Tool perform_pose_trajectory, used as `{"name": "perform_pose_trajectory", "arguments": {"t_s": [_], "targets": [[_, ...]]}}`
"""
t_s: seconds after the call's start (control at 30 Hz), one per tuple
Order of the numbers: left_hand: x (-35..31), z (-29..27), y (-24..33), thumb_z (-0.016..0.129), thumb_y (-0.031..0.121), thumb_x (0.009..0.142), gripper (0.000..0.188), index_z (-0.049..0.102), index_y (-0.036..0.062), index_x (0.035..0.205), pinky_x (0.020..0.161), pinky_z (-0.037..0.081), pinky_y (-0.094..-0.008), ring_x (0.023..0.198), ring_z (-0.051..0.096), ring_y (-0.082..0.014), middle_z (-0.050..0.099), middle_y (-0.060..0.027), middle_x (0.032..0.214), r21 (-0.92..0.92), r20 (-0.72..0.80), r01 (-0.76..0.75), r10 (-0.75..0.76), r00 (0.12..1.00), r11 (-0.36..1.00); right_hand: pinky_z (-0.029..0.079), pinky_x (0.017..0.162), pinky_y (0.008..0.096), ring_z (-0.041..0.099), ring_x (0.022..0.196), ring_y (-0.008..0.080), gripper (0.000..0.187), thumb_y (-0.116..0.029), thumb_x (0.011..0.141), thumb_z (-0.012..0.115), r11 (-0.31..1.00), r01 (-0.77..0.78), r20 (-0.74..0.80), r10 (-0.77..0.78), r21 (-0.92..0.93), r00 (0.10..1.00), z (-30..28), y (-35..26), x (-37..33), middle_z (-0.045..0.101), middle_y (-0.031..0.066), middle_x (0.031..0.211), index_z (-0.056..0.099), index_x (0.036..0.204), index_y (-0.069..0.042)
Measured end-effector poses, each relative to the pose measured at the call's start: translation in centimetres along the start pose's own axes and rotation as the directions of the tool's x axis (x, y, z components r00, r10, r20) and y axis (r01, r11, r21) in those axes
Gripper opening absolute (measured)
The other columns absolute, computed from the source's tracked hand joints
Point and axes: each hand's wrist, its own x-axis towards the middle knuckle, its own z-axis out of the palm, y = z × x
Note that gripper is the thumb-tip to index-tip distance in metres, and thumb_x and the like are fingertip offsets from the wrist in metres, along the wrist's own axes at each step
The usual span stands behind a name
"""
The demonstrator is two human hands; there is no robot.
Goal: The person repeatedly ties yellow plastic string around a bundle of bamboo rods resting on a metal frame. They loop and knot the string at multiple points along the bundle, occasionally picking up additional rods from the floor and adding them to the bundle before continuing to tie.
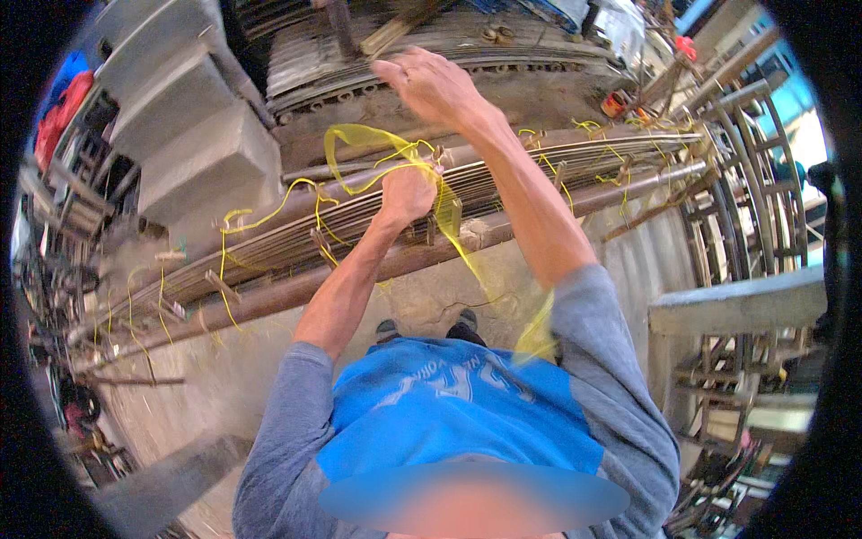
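Main rack: you've got two long brown poles (359, 271), one on the near side of the bundle, one on the far side
What's on it: the bundle of thin rods (278, 249) itself, lying lengthwise between the poles; can't tell how much of its weight they take
Little pegs: short wooden pegs (456, 216) sticking up along the bundle's length
Yellow stuff: thin cords (162, 296) looped across the bundle at intervals, plus a wider sheer ribbon (465, 256) over its middle, trailing toward you
Floor: grey-brown, hard-looking floor (197, 395) under the bundle; your feet (466, 319) are planted on its near side
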Motion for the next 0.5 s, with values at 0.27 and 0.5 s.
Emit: {"name": "perform_pose_trajectory", "arguments": {"t_s": [0.27, 0.5], "targets": [[-1.3, -0.9, 2.4, 0.048, 0.027, 0.079, 0.026, 0.061, 0.0062, 0.07, 0.056, 0.043, -0.0446, 0.064, 0.057, -0.0343, 0.058, -0.0166, 0.066, 0.03, -0.026, 0.206, -0.205, 0.978, 0.978, 0.043, 0.063, 0.0361, 0.051, 0.062, 0.0241, 0.018, -0.02, 0.076, 0.049, 0.809, -0.061, 0.259, -0.115, 0.585, 0.959, -1.4, -3.4, -9.9, 0.054, 0.0107, 0.062, 0.053, 0.076, -0.003], [9.5, -3.2, -1.2, 0.043, 0.023, 0.083, 0.03, 0.065, 0.0083, 0.069, 0.051, 0.043, -0.0349, 0.052, 0.056, -0.0194, 0.061, -0.0077, 0.062, -0.023, 0.177, -0.006, 0.01, 0.984, 1.0, 0.042, 0.059, 0.0382, 0.052, 0.064, 0.0272, 0.007, -0.01, 0.062, 0.055, 0.828, 0.17, 0.112, -0.269, 0.534, 0.957, 3.9, -6.9, -18.6, 0.051, 0.0103, 0.06, 0.049, 0.063, -0.007]]}}
